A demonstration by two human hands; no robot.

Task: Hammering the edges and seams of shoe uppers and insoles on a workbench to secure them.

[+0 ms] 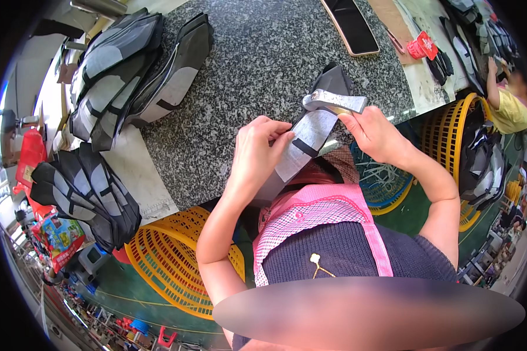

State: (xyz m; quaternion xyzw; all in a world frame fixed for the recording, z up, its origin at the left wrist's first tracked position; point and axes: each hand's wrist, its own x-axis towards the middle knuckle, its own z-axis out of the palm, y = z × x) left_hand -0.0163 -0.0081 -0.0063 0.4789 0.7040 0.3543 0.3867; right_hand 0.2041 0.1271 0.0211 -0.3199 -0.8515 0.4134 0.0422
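Observation:
A dark grey and black piece [309, 130] of flat material, with a pale grey panel and a short black strap, lies over the near edge of the granite tabletop. It looks like a cut shoe or bag part; I cannot tell which. My left hand [257, 146] pinches its left edge between thumb and fingers. Over its upper part is a silver metal hammer [328, 100], its rounded face against or just above the material. My right hand [375, 134] is closed around the hammer, hiding most of the handle.
Piles of similar pieces [117, 64] lie at the far left, with more [88, 193] hanging at the table's left edge. A phone [354, 29] rests at the back. Yellow baskets [175, 257] and a blue basket [380, 175] stand below. Another person [509, 105] works at the right.

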